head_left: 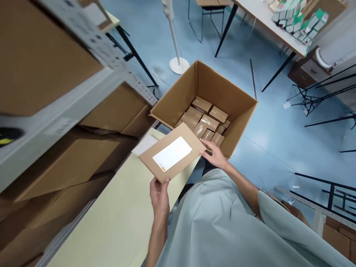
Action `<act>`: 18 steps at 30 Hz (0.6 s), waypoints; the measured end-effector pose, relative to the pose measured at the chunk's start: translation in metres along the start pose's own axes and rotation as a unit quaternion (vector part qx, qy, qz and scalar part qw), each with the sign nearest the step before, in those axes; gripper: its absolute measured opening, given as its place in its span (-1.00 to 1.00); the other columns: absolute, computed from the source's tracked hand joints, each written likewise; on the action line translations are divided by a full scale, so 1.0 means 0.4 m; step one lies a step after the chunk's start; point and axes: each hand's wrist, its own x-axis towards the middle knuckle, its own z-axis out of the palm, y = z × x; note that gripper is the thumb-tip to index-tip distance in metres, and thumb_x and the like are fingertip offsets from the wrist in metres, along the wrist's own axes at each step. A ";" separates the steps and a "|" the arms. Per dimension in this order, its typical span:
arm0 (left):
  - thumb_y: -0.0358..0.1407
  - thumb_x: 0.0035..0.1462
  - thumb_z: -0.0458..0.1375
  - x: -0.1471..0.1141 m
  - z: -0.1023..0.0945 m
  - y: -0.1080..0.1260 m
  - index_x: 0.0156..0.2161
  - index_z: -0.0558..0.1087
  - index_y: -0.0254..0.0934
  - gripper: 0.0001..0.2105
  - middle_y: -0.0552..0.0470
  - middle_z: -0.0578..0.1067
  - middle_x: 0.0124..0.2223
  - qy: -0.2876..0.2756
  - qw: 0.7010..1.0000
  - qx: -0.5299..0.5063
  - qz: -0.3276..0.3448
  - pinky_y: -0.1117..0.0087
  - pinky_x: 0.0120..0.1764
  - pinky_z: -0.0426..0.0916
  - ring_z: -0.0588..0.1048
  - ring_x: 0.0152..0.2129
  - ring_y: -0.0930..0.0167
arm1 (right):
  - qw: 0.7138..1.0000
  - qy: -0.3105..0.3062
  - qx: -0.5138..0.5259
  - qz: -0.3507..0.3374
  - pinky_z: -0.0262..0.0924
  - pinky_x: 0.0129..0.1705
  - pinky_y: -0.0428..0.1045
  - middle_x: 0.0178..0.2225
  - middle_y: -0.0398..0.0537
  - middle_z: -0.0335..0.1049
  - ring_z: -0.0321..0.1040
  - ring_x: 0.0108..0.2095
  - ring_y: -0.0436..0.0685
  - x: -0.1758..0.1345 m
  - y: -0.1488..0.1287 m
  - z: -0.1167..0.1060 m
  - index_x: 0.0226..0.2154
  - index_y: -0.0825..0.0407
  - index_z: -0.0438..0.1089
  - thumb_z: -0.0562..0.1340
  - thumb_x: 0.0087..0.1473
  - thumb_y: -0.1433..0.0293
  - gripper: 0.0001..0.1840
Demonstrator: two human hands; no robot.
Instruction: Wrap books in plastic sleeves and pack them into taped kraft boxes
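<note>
Between both hands I hold a flat cardboard box [150, 154] with a large white label [172, 152] on its upper face. My left hand [160, 194] grips its near corner, thumb on top and the fingers partly hidden underneath. My right hand [214, 155] pinches the right-hand corner. Just beyond it stands a large open carton [228, 89], with several small brown taped boxes [218, 114] lying inside. The flat box is held over the end of a pale yellow table [111, 215] and overlaps the carton's near rim in view.
At the left, a metal shelf [111, 74] holds several big cartons [72, 159]. A white stand [179, 65] rises from the floor behind the open carton. A white table [267, 22] at the back right carries small green-and-white boxes [300, 22]. Black metal frames [330, 193] lie at the right.
</note>
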 end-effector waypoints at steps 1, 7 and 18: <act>-0.04 0.26 0.25 0.010 0.062 0.030 0.23 0.38 -0.11 -0.51 -0.09 0.50 0.32 -0.021 1.000 0.007 0.000 0.10 0.34 0.39 0.41 0.34 0.14 | 1.000 0.021 -0.003 0.011 0.15 0.46 0.26 0.36 0.01 0.40 0.32 0.37 0.32 0.015 0.010 -0.057 0.36 -0.17 0.41 0.32 0.31 0.05 -0.37; -0.04 0.34 0.20 0.077 0.413 0.112 0.24 0.40 -0.05 -0.58 -0.06 0.52 0.31 -0.183 0.982 0.037 -0.006 0.14 0.30 0.45 0.44 0.33 0.18 | 0.978 0.156 -0.094 0.104 0.22 0.41 0.31 0.34 0.06 0.42 0.36 0.32 0.37 0.073 0.095 -0.369 0.37 -0.14 0.37 0.17 0.39 -0.09 -0.33; -0.06 0.34 0.23 0.280 0.942 -0.031 0.04 0.49 -0.13 -0.73 -0.17 0.54 0.27 -0.284 0.921 -0.093 -0.251 0.00 0.29 0.45 0.52 0.25 0.19 | 0.934 0.109 -0.300 0.161 0.28 0.24 0.41 0.14 0.25 0.53 0.41 0.13 0.49 0.364 0.441 -0.609 0.24 0.06 0.43 0.16 0.38 -0.04 -0.37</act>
